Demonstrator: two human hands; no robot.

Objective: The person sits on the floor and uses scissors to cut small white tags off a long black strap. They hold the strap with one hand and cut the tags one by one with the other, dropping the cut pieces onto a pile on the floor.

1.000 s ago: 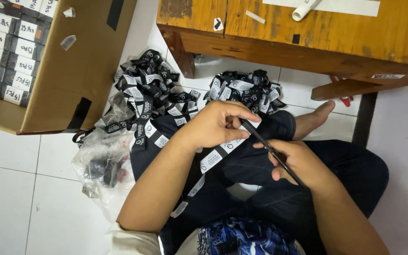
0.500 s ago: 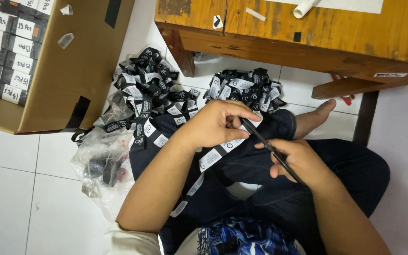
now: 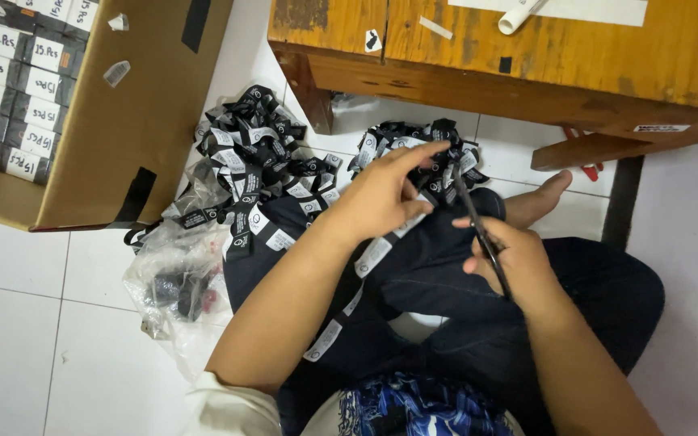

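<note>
White floor tiles surround a seated person whose lap carries a black label ribbon [image 3: 369, 262]. Its long axis runs diagonally up into the left hand [image 3: 385, 194], pinched shut on it; the right hand [image 3: 510, 266] grips scissors [image 3: 478, 230], blades toward the ribbon.

The left hand [image 3: 385, 194] is reaching forward over the lap, its forearm running up from the near left, index finger stretched out to the right and the other fingers curling in a pinch. The right hand [image 3: 510, 262] is sitting nearer and to the right, fingers closing in a grip, its forearm coming in from the near right corner.
</note>
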